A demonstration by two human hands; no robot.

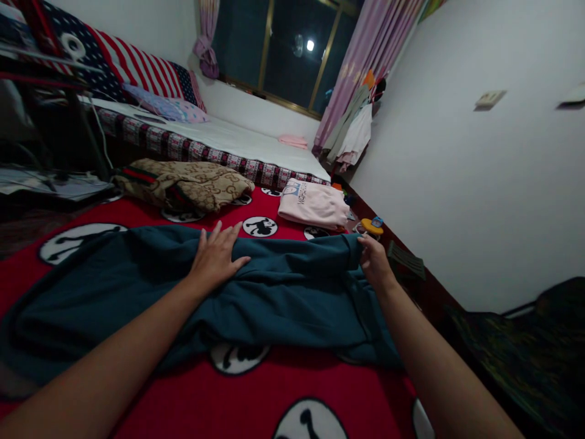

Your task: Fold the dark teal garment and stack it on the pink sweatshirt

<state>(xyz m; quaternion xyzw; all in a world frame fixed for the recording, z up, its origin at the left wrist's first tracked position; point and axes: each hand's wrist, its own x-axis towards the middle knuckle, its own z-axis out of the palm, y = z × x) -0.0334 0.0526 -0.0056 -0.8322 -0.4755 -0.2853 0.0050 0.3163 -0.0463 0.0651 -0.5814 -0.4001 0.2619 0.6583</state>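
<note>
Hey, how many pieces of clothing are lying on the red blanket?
3: a teal garment spread across the front, a tan patterned one at far left, a folded pink one at far right. More could lie hidden beneath them.

A plain white wall (457,183) is rising at right; pink curtains (377,42) are flanking a dark gold-framed window (283,55) that is reflecting a lamp (310,45); a white-sheeted mattress (247,141) is lying below.

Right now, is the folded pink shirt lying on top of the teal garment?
No, the pink shirt lies apart on the red bed cover, beyond the far edge of the teal garment.
</note>
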